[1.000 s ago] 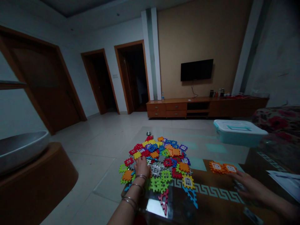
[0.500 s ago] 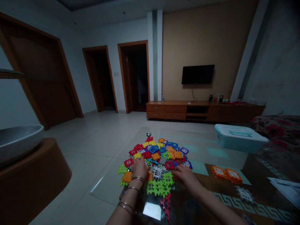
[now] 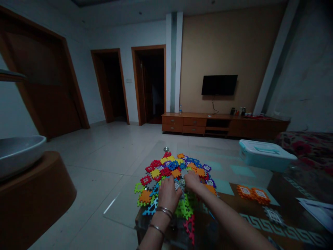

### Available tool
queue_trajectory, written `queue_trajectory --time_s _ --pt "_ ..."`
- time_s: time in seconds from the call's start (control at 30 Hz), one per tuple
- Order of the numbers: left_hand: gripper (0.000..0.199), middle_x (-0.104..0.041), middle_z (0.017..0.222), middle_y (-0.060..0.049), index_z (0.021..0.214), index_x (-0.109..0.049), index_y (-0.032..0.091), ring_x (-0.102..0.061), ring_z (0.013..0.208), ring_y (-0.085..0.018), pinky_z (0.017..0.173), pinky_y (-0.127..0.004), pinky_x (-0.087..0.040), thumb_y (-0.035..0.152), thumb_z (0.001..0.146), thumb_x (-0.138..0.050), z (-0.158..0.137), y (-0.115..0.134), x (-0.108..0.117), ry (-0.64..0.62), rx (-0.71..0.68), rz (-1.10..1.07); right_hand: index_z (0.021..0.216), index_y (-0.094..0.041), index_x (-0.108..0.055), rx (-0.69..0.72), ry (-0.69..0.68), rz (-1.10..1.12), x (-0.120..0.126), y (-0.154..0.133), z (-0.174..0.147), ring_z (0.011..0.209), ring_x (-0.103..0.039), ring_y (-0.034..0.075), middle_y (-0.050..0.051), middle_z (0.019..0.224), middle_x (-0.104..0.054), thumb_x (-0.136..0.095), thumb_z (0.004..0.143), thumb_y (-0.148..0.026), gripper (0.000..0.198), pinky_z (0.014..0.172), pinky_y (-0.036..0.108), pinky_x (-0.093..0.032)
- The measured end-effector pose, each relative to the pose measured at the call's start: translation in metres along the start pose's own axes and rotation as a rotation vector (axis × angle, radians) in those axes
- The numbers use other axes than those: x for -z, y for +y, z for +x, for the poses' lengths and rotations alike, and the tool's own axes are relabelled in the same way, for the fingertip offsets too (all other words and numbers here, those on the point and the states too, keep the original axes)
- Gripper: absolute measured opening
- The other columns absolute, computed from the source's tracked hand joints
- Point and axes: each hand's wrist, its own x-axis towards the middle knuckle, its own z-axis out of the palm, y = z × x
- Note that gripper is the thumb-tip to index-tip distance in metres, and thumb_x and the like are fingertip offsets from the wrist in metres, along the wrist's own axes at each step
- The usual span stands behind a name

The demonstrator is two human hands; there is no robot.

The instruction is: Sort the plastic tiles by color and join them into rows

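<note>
My left hand [image 3: 168, 193], with metal bangles on its wrist, is closed at the front of a pile of toothed plastic building tiles. Under its fingers and thumb sits a grey tile with a white window insert [image 3: 177, 186], partly covered. My right hand [image 3: 191, 180] reaches into the pile beside it, fingers curled down among grey pieces; what they pinch is hidden. Green tiles [image 3: 185, 206] joined together lie below the hands, and a red triangular piece [image 3: 189, 229] is nearest me. Left of my left hand are an orange tile [image 3: 145, 197] and a blue triangular piece [image 3: 151, 207].
The pile rests on a glass table [image 3: 119, 208]. To the right lie orange tiles with white windows [image 3: 253, 194], a grey tile [image 3: 273, 216] and papers [image 3: 316, 210]. A light-blue lidded box [image 3: 266, 154] stands farther back. At left is a basin [image 3: 22, 152] on a brown stand.
My left hand has moved right, over the grey window tile. My right hand has moved left and farther into the pile. Blue triangular pieces now show beside my left hand.
</note>
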Motion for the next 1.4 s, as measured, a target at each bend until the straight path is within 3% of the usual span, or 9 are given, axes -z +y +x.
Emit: queue_trajectory --time_s 0.2,0.53,0.63,0.73,0.9,1.03,1.13,1.27,1.4 --pt "0.036 -0.064 0.118 -0.011 0.117 -0.055 0.015 -0.056 0.115 -0.026 0.098 -0.033 -0.041 0.025 0.083 -0.053 0.002 0.000 -0.001 -0.056 0.011 -0.028 0.097 -0.019 -0.073 -0.026 -0.001 0.072 0.001 -0.001 0.005 0.117 -0.055 0.044 0.015 0.117 -0.067 -0.089 0.047 -0.020 0.053 0.096 0.058 -0.043" --pt "0.032 -0.066 0.114 -0.013 0.116 -0.055 0.013 -0.060 0.110 -0.025 0.093 -0.032 -0.043 0.021 0.086 -0.052 0.011 0.000 -0.007 -0.048 -0.060 0.027 0.107 -0.023 -0.068 -0.049 -0.018 0.291 0.000 -0.001 0.006 0.125 -0.049 0.039 0.010 0.126 -0.064 -0.089 0.049 -0.017 0.062 0.102 0.056 -0.039" --pt "0.033 -0.067 0.110 -0.014 0.117 -0.055 0.012 -0.062 0.107 -0.027 0.091 -0.034 -0.045 0.023 0.086 -0.051 0.023 -0.003 -0.017 0.045 -0.094 0.021 0.112 -0.025 -0.066 -0.040 0.016 0.506 0.011 0.005 0.005 0.121 -0.052 0.035 0.006 0.122 -0.065 -0.089 0.055 -0.020 0.061 0.100 0.050 -0.043" --pt "0.034 -0.066 0.111 -0.014 0.117 -0.055 0.014 -0.061 0.108 -0.028 0.093 -0.037 -0.046 0.027 0.086 -0.052 0.035 0.004 -0.027 0.158 -0.130 -0.030 0.115 -0.027 -0.062 -0.074 -0.004 0.937 0.029 0.028 -0.006 0.107 -0.061 0.028 0.000 0.108 -0.067 -0.082 0.065 -0.022 0.055 0.089 0.042 -0.050" --pt "0.033 -0.064 0.115 -0.011 0.117 -0.055 0.017 -0.059 0.112 -0.025 0.099 -0.035 -0.044 0.023 0.085 -0.052 0.038 0.064 -0.047 0.181 -0.239 -0.136 0.116 -0.021 -0.060 -0.209 0.028 1.213 0.052 0.112 -0.059 0.098 -0.064 0.021 0.001 0.110 -0.065 -0.070 0.059 -0.002 0.061 0.082 0.033 -0.052" --pt "0.041 -0.062 0.120 -0.008 0.121 -0.055 0.018 -0.054 0.117 -0.022 0.102 -0.032 -0.040 0.013 0.080 -0.054 0.022 0.136 -0.078 -0.020 -0.399 -0.159 0.121 -0.021 -0.056 -0.284 0.199 1.148 0.049 0.199 -0.115 0.104 -0.062 0.025 0.006 0.120 -0.061 -0.070 0.050 0.000 0.075 0.083 0.036 -0.053" --pt "0.050 -0.060 0.126 -0.008 0.125 -0.055 0.019 -0.051 0.121 -0.025 0.102 -0.034 -0.039 0.008 0.076 -0.055 0.010 0.181 -0.108 -0.213 -0.536 -0.102 0.117 -0.019 -0.059 -0.351 0.362 1.016 0.039 0.252 -0.149 0.105 -0.062 0.027 0.007 0.115 -0.062 -0.070 0.051 -0.003 0.069 0.090 0.038 -0.052" --pt "0.060 -0.057 0.135 -0.008 0.131 -0.052 0.019 -0.047 0.127 -0.025 0.105 -0.036 -0.036 0.003 0.073 -0.051 0.003 0.216 -0.141 -0.396 -0.596 -0.055 0.110 -0.013 -0.064 -0.381 0.459 0.778 0.024 0.288 -0.172 0.111 -0.060 0.027 0.011 0.116 -0.062 -0.066 0.050 -0.001 0.062 0.101 0.037 -0.046" --pt "0.061 -0.052 0.141 -0.006 0.136 -0.047 0.020 -0.044 0.131 -0.021 0.108 -0.032 -0.033 0.006 0.077 -0.052 0.008 0.227 -0.157 -0.430 -0.611 -0.121 0.110 -0.019 -0.065 -0.257 0.352 0.639 0.008 0.292 -0.172 0.113 -0.059 0.027 0.009 0.117 -0.063 -0.066 0.048 0.002 0.065 0.102 0.038 -0.045"
